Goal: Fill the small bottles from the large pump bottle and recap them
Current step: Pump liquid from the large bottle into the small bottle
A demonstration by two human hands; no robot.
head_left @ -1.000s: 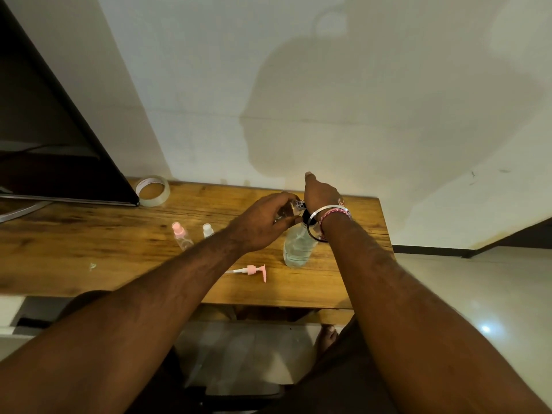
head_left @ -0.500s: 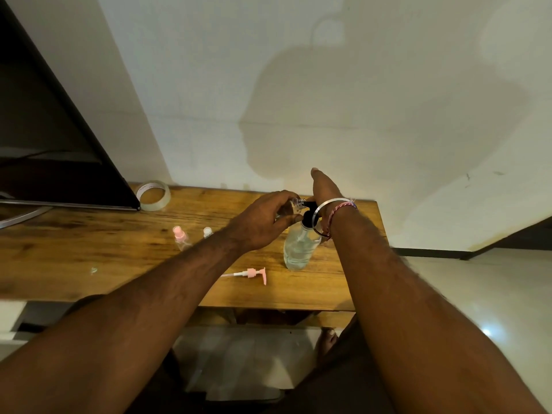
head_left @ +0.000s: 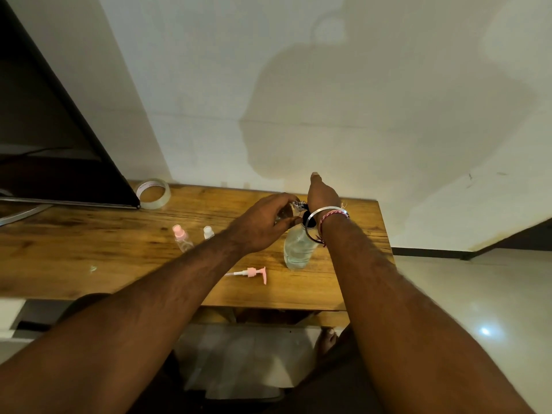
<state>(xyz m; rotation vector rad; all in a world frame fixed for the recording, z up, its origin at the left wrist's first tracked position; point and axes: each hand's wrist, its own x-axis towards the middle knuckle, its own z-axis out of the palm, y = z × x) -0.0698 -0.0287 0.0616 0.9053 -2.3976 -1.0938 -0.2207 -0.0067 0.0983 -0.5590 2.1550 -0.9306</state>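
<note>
The left hand (head_left: 263, 225) has its fingers curled round a small clear bottle (head_left: 288, 212), holding it tilted with its mouth toward the right, just at the black pump head (head_left: 307, 218) of the large pump bottle (head_left: 298, 249). The right hand (head_left: 324, 195) rests on top of that pump head, wrist bent down and thumb sticking up; whether its fingers are curled or flat on the pump is hidden behind the wrist and bangles. The large bottle stands upright on the bench (head_left: 89, 249), right of centre, directly under the right hand. The coming press likely turns on the small bottle's mouth staying beneath the spout, which is too small to make out here. Farther left stand two more small bottles, one pink-capped (head_left: 180, 237) and one white-capped (head_left: 208, 233). A loose pink pump cap (head_left: 254, 272) lies nearer, on its side.
</note>
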